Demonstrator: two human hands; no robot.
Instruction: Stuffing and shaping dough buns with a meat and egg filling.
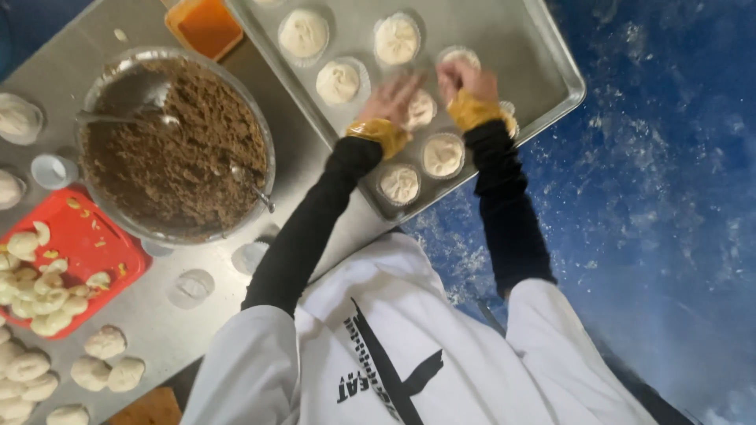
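My left hand (391, 101) hovers over a metal baking tray (543, 59), fingers spread and blurred, touching a white bun (423, 110) in a paper liner. My right hand (466, 81) is just to its right, fingers curled on another lined bun (459, 56) near the tray's middle. Both wrists have yellow cuffs over black sleeves. Several more lined buns (304, 33) sit in rows on the tray, two of them (442, 155) near its front corner.
A large bowl of brown filling (177, 145) with spoons stands left of the tray on a steel table. An orange container (205, 26), a red tray of dough pieces (75, 252), loose dough balls (105, 356) and paper liners (194, 284) lie around. The blue floor (669, 205) is flour-dusted.
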